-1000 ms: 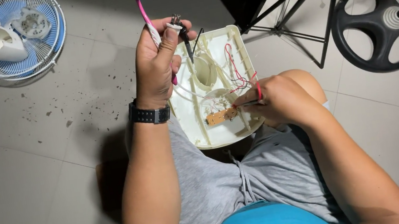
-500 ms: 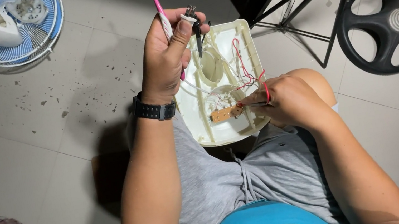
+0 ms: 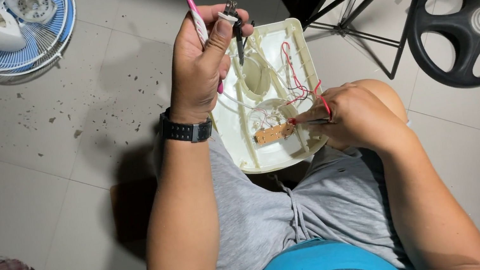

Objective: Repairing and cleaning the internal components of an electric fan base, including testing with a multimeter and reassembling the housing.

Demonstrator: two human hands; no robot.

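The left hand (image 3: 198, 64) grips a pink-handled tool (image 3: 195, 17) over the cream plastic housing (image 3: 295, 39) (resting on the lap); the right hand (image 3: 349, 116), fingers pinched, holds a thin probe (image 3: 310, 121) at its brown circuit board (image 3: 274, 133).

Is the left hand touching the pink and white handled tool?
Touching. The head view shows the left hand wrapped around the pink and white handled tool, thumb pressed on it.
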